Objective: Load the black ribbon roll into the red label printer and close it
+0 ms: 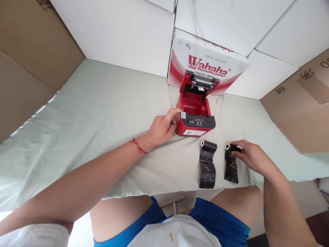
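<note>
A small red label printer (195, 127) stands on the cloth with its lid (202, 81) raised and its red inside exposed. My left hand (162, 127) is at its left front corner, index finger on the top edge by a grey patch and the other fingers curled against the side. Two rolls of shiny black film or ribbon lie in front of the printer, each partly unrolled toward me. Nothing touches the left black roll (207, 164). Around the top of the right black roll (231, 168), my right hand (248, 154) has its thumb and fingers closed.
A white and red Wahaha carton (205, 61) stands right behind the printer, against white boxes (123, 34). Brown cardboard boxes flank the pale green cloth (115, 92) at left (33, 65) and right (300, 103). The table's front edge runs just above my knees.
</note>
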The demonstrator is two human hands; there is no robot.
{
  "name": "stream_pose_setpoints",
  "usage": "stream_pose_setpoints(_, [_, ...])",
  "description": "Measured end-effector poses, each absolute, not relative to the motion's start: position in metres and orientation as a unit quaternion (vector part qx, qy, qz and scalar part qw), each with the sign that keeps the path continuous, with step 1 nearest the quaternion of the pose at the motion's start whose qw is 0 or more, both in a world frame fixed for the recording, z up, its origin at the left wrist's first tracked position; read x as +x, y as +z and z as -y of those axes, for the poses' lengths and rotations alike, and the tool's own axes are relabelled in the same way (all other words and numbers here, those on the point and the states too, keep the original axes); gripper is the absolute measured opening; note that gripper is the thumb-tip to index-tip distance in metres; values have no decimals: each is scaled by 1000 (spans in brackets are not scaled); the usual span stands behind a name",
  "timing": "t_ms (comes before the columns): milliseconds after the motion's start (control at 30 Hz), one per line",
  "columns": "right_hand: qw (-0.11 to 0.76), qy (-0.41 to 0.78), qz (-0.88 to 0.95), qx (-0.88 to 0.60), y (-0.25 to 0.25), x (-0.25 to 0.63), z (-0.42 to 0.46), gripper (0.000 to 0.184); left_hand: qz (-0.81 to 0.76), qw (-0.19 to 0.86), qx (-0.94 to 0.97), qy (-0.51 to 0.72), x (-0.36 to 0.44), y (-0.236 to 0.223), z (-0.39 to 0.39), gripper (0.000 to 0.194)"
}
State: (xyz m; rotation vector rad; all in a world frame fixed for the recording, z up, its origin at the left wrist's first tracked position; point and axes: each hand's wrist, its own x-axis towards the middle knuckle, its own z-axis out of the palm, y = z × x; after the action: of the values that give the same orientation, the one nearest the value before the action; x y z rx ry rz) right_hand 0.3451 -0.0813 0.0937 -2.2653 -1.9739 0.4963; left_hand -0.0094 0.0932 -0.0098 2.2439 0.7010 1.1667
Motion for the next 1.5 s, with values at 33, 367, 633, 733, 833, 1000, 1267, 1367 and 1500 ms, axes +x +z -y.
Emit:
stream_pose_setpoints(33, [45,184,663,-724,105,342,82,34,-260,253,828,428,-10,-10,-93,65])
stream_pose_setpoints(367, [83,191,752,-626,208,273,2,43,-271,199,825,454,-8,-8,-91,65])
stream_pose_setpoints(633, [-33,106,758,-643,171,209,-100,21,-250,42,811,527,-3,-3,-83,71])
stream_pose_setpoints(733, [-105,95,758,-637,160,201,-115,16,-233,6,824,517,0,-2,-78,71])
stream_pose_setpoints(833, [-122,109,762,-627,150,199,-121,18,-220,-4,831,510,2,-2,-76,65])
stream_pose_setpoints(1000, [-99,128,779,-606,146,197,-112,26,-184,-18,834,520,4,-1,-72,56])
stream_pose_setpoints(1267, [228,-49,748,-622,171,209,-88,38,-170,1,839,516,4,-5,-66,69])
stream_pose_setpoints(1367, [204,-88,763,-607,160,217,-95,43,-168,-3,840,516,2,-5,-67,68])
stream_pose_setpoints(1500, [211,-60,770,-599,139,225,-79,48,-165,-22,838,519,0,-3,-67,60])
